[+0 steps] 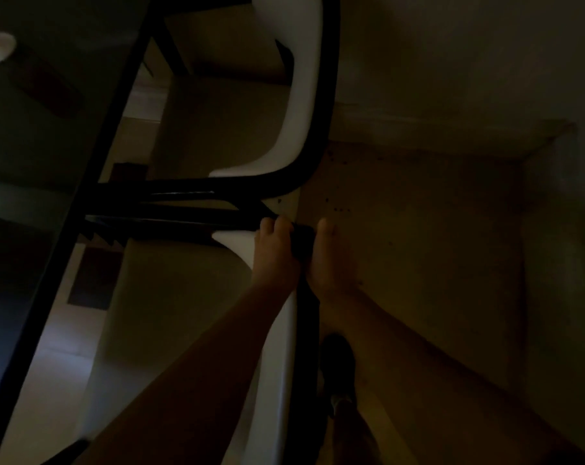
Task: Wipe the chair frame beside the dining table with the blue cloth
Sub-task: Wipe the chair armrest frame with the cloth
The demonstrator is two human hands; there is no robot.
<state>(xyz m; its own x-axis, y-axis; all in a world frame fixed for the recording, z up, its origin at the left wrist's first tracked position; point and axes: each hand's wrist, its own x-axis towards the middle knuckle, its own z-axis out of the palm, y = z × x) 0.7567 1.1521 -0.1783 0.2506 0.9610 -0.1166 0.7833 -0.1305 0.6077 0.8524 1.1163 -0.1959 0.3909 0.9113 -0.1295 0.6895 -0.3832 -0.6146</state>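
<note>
The chair frame (306, 317) beside the desk (43, 129) is clasped at its top corner by both hands, left hand (274, 260) and right hand (328, 260), fingers closed around a dark wad, presumably the blue cloth (301, 238). Firm pressure should be kept along the black tube.

TEXT: none legible | LABELS: none | BRANDS: none | NUMBERS: none | SIGNS: none | NOTE: scene dim

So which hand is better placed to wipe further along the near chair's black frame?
Probably the right hand: it lies on the black frame side, against a dark bunched thing, maybe the cloth. The left hand grips the white backrest.
</note>
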